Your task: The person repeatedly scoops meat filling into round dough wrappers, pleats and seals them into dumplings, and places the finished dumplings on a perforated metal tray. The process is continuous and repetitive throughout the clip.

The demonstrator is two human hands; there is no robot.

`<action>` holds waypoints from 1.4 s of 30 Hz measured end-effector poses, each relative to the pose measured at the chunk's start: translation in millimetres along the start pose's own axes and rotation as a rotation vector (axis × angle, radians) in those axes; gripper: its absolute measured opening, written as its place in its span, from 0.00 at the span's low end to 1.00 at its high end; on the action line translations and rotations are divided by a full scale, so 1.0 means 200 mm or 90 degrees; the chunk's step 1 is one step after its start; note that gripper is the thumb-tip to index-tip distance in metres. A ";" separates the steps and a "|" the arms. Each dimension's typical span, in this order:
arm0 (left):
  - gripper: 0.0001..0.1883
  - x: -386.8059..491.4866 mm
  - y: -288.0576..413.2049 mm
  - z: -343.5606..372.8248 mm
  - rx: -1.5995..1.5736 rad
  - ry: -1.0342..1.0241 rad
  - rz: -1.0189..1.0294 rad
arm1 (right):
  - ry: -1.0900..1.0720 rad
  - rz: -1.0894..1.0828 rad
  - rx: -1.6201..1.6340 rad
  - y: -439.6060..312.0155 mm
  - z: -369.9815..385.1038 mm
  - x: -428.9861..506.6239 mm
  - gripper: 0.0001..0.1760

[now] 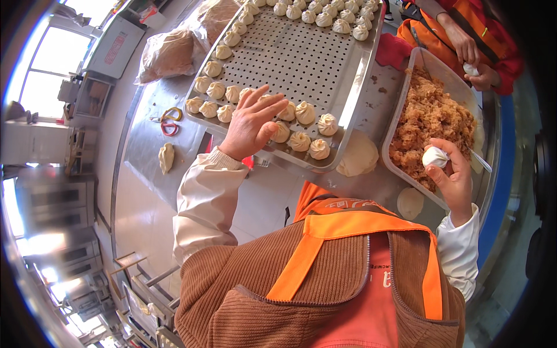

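Note:
My left hand point(250, 124) is spread over the near side of a perforated metal tray point(300, 65), hiding some of the buns beneath it. Whether its fingers touch them I cannot tell. Pleated dough buns point(320, 149) line the tray's near and left sides, and more stand at its far end. Between the thumb and fingers of my right hand point(454, 176) is a white, pleated dough bun point(435, 157). That hand is above the near right part of a clear plastic tub point(394, 163) of crumbly orange-brown filling point(428, 122). A spoon handle point(482, 161) sticks out at the tub's right.
Flattened dough wrappers point(357, 154) lie between tray and tub. Scissors point(169, 122) and a dough piece point(166, 158) rest on the metal table point(145, 152) at left, below plastic-bagged goods point(167, 54). Across the tub, another person's hands point(468, 52) hold a small dough piece point(471, 68).

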State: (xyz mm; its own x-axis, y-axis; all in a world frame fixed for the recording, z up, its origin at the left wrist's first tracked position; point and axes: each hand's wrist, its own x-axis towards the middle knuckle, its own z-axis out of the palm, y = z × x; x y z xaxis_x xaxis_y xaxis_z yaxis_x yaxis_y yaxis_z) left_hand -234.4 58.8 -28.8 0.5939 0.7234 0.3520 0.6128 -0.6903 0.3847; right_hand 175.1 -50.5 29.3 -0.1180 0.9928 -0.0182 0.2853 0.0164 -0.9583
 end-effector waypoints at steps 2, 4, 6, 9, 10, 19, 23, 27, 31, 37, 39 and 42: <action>0.37 0.00 0.01 0.00 0.011 -0.003 -0.001 | -0.002 0.001 0.003 0.00 0.00 0.00 0.25; 0.36 0.00 0.01 -0.01 0.009 -0.002 0.002 | -0.001 0.001 0.010 0.00 0.00 0.00 0.25; 0.35 0.01 0.03 -0.01 0.007 0.004 0.001 | -0.010 0.001 0.009 0.00 0.02 0.01 0.25; 0.33 0.07 0.10 -0.01 -0.027 0.016 0.025 | -0.032 -0.015 -0.005 0.00 0.06 0.05 0.25; 0.32 0.09 0.12 0.01 -0.042 0.022 0.035 | -0.043 -0.024 -0.011 -0.01 0.07 0.06 0.25; 0.11 0.15 0.21 0.12 0.048 -0.026 -0.013 | -0.130 -0.039 0.051 -0.07 0.29 0.39 0.22; 0.08 0.14 0.18 0.10 -0.008 -0.031 0.008 | -0.225 -0.065 0.092 -0.06 0.46 0.62 0.20; 0.06 0.12 0.20 0.09 -0.021 0.006 0.004 | -0.292 -0.127 0.104 -0.04 0.72 0.97 0.21; 0.08 0.08 0.20 0.11 -0.043 0.044 -0.010 | -0.278 -0.310 -0.013 -0.11 1.10 1.30 0.22; 0.20 0.02 0.20 0.14 -0.053 0.063 -0.018 | -0.399 -0.323 -0.205 -0.12 1.49 1.61 0.21; 0.20 0.02 0.21 0.13 -0.043 0.079 -0.011 | -0.432 -0.361 -0.170 -0.08 1.50 1.64 0.21; 0.21 0.00 0.19 0.13 -0.054 0.096 -0.013 | -0.455 -0.380 -0.141 -0.07 1.52 1.67 0.22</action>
State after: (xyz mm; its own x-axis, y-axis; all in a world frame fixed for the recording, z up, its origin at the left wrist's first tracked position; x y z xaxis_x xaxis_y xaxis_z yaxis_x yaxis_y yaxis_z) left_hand -195.9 32.3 -36.4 0.4929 0.7357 0.4645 0.5747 -0.6761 0.4611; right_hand -157.2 245.6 -51.0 -0.8343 0.5070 0.2164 0.1543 0.5916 -0.7913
